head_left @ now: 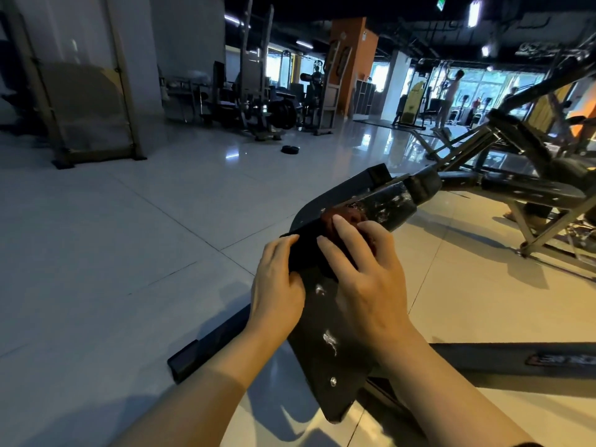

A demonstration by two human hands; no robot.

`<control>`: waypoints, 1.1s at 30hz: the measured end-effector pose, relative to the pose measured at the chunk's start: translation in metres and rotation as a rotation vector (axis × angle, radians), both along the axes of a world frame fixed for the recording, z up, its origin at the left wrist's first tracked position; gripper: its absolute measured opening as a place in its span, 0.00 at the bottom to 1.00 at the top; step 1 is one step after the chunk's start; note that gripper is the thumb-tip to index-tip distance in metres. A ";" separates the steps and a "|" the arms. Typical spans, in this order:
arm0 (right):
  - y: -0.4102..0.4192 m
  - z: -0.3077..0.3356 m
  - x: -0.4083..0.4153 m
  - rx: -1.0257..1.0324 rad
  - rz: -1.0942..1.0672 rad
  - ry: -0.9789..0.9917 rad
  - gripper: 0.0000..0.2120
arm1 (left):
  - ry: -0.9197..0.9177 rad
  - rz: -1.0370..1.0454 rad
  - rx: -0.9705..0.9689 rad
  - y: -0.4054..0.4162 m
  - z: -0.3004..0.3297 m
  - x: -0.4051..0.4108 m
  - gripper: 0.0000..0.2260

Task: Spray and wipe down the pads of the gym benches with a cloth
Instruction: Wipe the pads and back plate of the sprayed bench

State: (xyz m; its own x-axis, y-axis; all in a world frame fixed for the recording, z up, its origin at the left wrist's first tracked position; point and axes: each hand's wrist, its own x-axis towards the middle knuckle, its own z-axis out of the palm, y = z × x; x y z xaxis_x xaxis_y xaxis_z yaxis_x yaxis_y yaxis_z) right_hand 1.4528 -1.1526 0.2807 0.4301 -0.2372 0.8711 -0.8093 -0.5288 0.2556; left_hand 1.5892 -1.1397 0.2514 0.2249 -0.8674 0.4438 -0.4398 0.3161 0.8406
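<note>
Far left: a framed glass panel (85,91) stands on the pale tiled floor (145,221); behind it, dim weight machines (258,104) line the back of the gym, and 1 dark weight plate (290,149) lies flat on the tiles; left hand (279,285) rests on the left edge of the black bench pad (325,333), fingers bent over the edge, grip curled round the pad's rim and a dark fold of cloth there, though whether that fold is pinched or only touched I cannot tell; pad surface below the hands shows 3 pale wet smears; reddish-brown cloth (342,217) sits bunched on the pad at its upper end, just beside the scuffed black pad section (387,204) that continues up and right; right hand (364,272) lies on top of the cloth, fingers spread and fairly straight, pressing it down onto the pad, grip apart and not closed round it; a black frame bar (516,359) with a red label crosses the floor at lower right; far right: a 2nd bench (532,188) on an angled steel frame stands well apart; distant figures show by the bright windows (483,82).
</note>
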 end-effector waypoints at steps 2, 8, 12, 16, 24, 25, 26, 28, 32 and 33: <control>-0.001 -0.001 0.010 -0.025 -0.051 -0.006 0.13 | 0.020 -0.039 0.017 -0.002 -0.003 0.007 0.25; 0.004 -0.003 0.019 0.014 -0.085 0.055 0.15 | 0.152 -0.060 0.099 -0.009 -0.005 0.019 0.24; 0.000 -0.008 0.025 0.008 -0.162 0.062 0.15 | 0.193 -0.046 0.106 -0.012 -0.002 0.017 0.22; -0.007 -0.017 0.038 0.025 -0.185 0.089 0.15 | 0.265 -0.050 0.115 -0.015 -0.004 0.024 0.20; -0.029 -0.042 0.072 0.207 -0.039 0.144 0.16 | 0.279 -0.065 0.205 -0.014 -0.012 0.036 0.15; -0.029 -0.044 0.072 0.248 -0.013 0.163 0.19 | 0.297 -0.052 0.218 -0.014 -0.012 0.036 0.15; -0.029 -0.045 0.071 0.259 -0.006 0.200 0.21 | 0.323 -0.046 0.235 -0.014 -0.013 0.037 0.15; -0.025 -0.043 0.068 0.219 0.013 0.217 0.20 | 0.405 -0.060 0.257 -0.013 -0.011 0.038 0.13; -0.025 -0.034 0.069 0.161 -0.113 0.183 0.20 | 0.392 -0.120 0.218 -0.016 -0.007 0.040 0.17; -0.026 -0.035 0.070 0.180 -0.125 0.235 0.20 | 0.387 -0.112 0.212 -0.018 -0.007 0.042 0.18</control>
